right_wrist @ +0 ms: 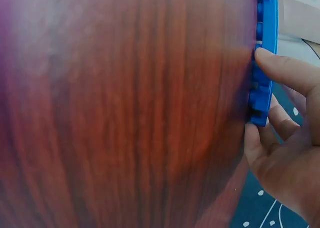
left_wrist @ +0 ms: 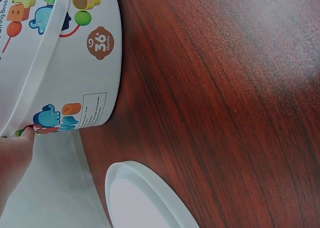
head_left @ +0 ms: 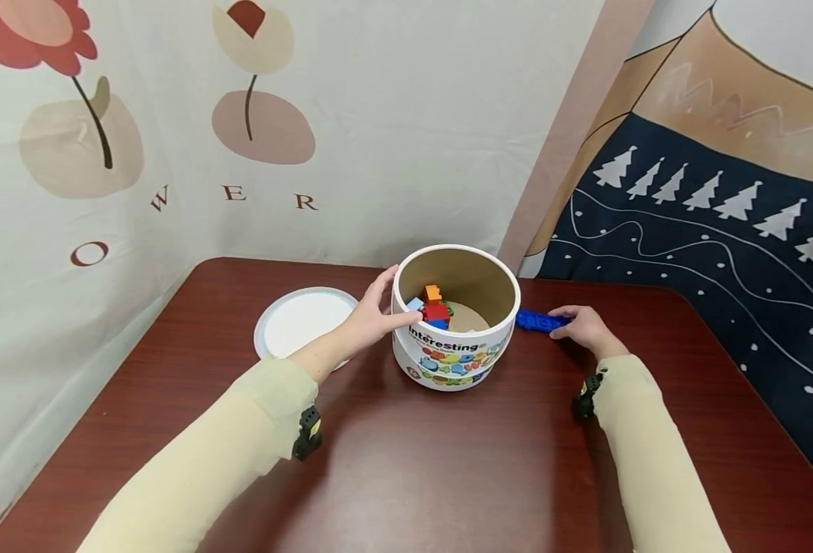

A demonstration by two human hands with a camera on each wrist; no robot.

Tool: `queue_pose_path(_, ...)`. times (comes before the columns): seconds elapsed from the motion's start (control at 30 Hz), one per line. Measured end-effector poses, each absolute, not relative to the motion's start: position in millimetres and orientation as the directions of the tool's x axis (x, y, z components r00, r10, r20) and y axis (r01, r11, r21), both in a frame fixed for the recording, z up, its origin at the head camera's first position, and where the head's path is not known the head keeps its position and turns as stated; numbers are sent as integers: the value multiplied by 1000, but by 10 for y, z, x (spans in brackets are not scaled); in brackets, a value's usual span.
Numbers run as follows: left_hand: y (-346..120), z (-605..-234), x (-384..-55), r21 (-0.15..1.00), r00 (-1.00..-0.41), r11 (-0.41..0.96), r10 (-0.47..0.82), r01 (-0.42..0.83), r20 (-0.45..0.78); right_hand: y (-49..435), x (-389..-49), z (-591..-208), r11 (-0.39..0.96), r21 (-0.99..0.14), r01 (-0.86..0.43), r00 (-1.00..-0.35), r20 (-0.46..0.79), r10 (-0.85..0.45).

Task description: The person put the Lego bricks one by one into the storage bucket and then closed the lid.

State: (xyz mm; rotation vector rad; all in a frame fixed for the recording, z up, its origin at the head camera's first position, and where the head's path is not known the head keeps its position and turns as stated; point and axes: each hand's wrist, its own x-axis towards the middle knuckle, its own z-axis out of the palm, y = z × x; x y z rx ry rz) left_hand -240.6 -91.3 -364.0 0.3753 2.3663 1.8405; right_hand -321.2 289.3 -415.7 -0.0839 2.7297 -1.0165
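Observation:
A white round tub (head_left: 448,349) with printed toy pictures stands on the table, its top uncovered. Inside it lie several colourful building blocks (head_left: 437,311) in orange, red and blue. My left hand (head_left: 373,313) grips the tub's left rim, thumb across the front and fingers at the back. In the left wrist view only part of that hand (left_wrist: 15,160) shows, against the tub's printed side. To the right of the tub, my right hand (head_left: 585,329) pinches the end of a long blue toy piece (head_left: 539,320), thumb on its studded face (right_wrist: 259,77) in the right wrist view.
A white round lid (head_left: 303,319) lies on the dark red wooden table (head_left: 448,468), left of the tub. Behind the table hangs a pale curtain (head_left: 406,153) with flower prints. A dark blue cloth (head_left: 690,223) with white trees hangs at the right.

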Motion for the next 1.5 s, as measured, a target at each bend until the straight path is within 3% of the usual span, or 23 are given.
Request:
queue_pose_path(0.43,-901,-3650,-2407,965,-965,235,256,116,53,2993,-3091,-4071,712,-699,67,-966,-224,-128)
queue_pose_path(0.87,-906,-3626,-2393,965,-965,237,258,111,48,3027,-2996,-3924,670,-741,43,-977,-170,-126)
queue_pose_path(1.5,-919,-3626,-2401,963,-963,242,264,119,53,2950,-2882,-3393,667,-745,-18,-983,-109,-148)
